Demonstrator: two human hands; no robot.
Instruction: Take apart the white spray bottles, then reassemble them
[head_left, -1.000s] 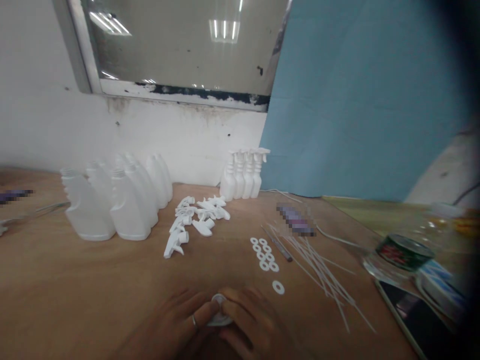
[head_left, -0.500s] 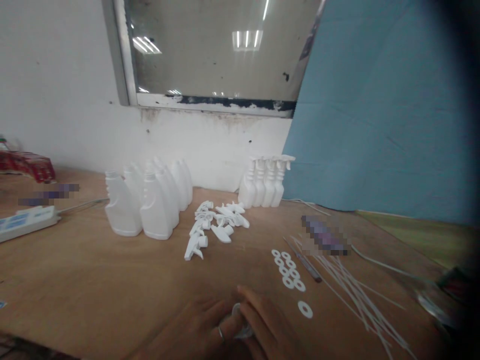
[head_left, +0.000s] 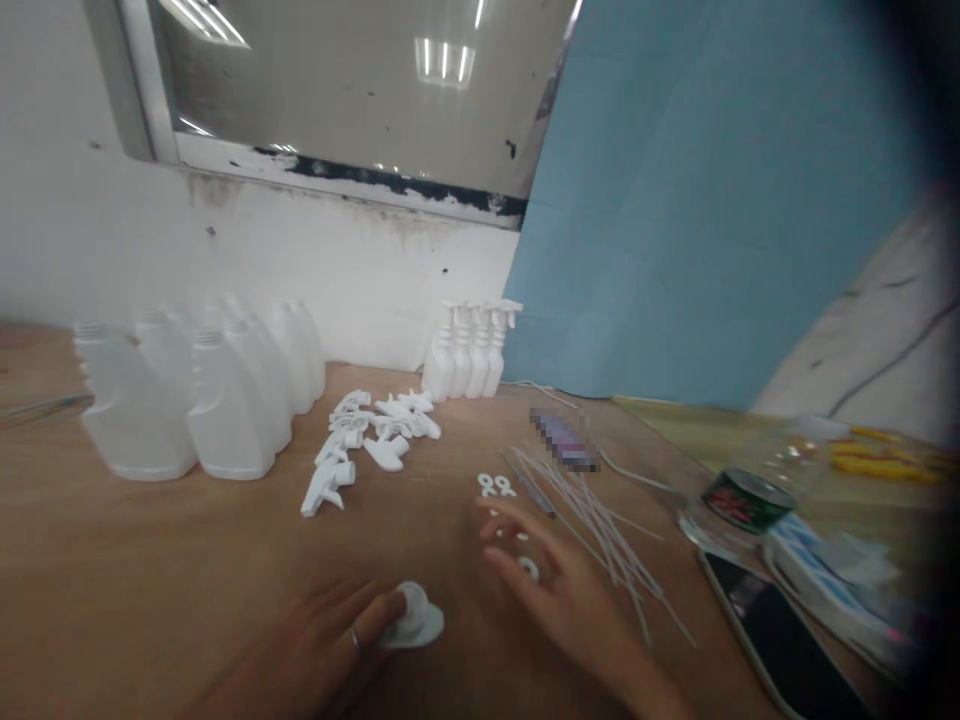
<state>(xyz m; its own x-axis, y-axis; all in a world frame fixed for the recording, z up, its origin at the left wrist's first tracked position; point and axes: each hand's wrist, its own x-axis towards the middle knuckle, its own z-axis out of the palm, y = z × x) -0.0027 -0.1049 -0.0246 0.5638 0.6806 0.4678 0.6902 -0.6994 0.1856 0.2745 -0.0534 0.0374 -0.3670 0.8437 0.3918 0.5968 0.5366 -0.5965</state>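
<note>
My left hand, with a ring on one finger, is closed on a translucent white round piece low at the table's near side; its exact kind is unclear. To the right, my right hand reaches over white ring washers, its fingers apart and nothing seen in them. The hand partly hides the washers, and one washer shows between its thumb and fingers. Beyond my hands lies a pile of white trigger spray heads.
White bottles without tops stand at the left. Several bottles with spray heads stand against the wall. Thin white tubes and a pen-like tool lie right. Farther right are a plastic bottle, a phone and a power strip.
The view has swung right. My hands were together around the small white piece; now the right hand has moved away to the washers, while the left keeps the piece.
</note>
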